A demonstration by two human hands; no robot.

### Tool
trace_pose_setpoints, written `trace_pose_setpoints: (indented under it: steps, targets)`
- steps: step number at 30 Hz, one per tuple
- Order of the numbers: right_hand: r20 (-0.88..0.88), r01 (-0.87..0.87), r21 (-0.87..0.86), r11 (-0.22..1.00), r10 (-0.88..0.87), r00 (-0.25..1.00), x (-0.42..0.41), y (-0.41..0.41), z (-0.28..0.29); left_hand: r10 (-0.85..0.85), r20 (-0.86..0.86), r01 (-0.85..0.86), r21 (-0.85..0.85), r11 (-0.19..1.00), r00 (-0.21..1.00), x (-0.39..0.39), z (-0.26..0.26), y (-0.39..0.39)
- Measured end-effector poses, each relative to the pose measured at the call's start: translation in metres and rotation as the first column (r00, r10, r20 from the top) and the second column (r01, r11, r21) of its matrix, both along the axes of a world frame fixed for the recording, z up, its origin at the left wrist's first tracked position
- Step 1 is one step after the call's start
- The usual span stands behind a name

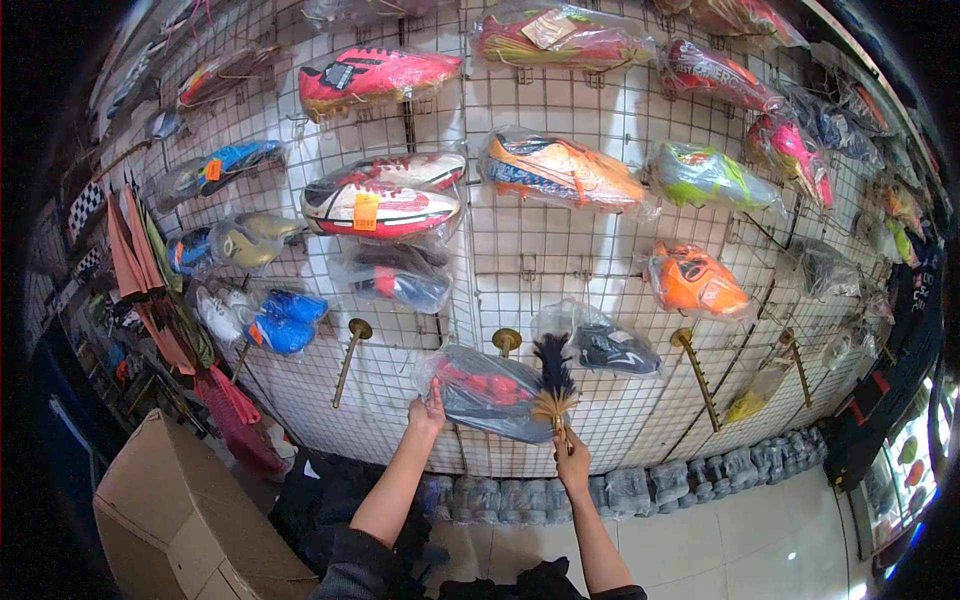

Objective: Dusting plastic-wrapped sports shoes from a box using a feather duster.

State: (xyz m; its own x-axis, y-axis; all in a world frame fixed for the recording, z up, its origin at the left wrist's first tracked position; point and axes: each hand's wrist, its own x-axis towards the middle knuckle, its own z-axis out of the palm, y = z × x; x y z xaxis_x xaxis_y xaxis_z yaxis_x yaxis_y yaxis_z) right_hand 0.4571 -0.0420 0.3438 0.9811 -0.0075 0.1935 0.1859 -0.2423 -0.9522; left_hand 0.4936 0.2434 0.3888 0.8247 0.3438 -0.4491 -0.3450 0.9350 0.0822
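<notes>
A dark shoe pair with red parts, wrapped in a clear plastic bag (487, 390), is at the low middle of the wire grid wall. My left hand (429, 407) touches the bag's left end with its fingers pointing up. Whether it grips the plastic I cannot tell. In my right hand (573, 459) is the handle of a small feather duster (555, 375), with dark feathers above and tan ones near the handle. The duster is upright in front of the bag's right end. Behind it hangs a bagged dark shoe (611, 346).
Bagged football boots, such as an orange pair (566, 169), hang on the wire grid (510, 262). Brass-coloured display arms (697, 382) jut outward. Wrapped dumbbells (525, 501) line the wall's foot. A cardboard box (172, 510) stands at lower left, near hanging clothes (139, 247).
</notes>
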Motion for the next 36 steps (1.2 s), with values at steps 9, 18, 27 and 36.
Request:
trace_pose_setpoints:
  steps: [9, 18, 27, 36]
  targets:
    - [-0.256, -0.21, 0.359, 0.909, 0.313, 0.915, -0.041, 0.008, 0.004, 0.045, -0.09, -0.05, -0.056, 0.997, 0.995, -0.01, 0.004, -0.003]
    - [-0.075, -0.337, -0.042, 0.941, 0.333, 0.94, -0.082, 0.029, -0.006, 0.047, -0.007, -0.047, 0.06, 0.997, 0.999, -0.005, -0.018, 0.008]
    - [0.064, 0.019, 0.087, 0.996, -0.025, 0.998, -0.095, 0.037, -0.007, 0.089, -0.147, -0.081, 0.054, 0.995, 0.985, -0.012, 0.007, -0.011]
    - [0.021, -0.186, 0.023, 0.982, 0.185, 0.982, -0.05, 0.029, -0.003, 0.108, -0.201, -0.108, 0.011, 0.994, 0.974, -0.01, -0.017, 0.002]
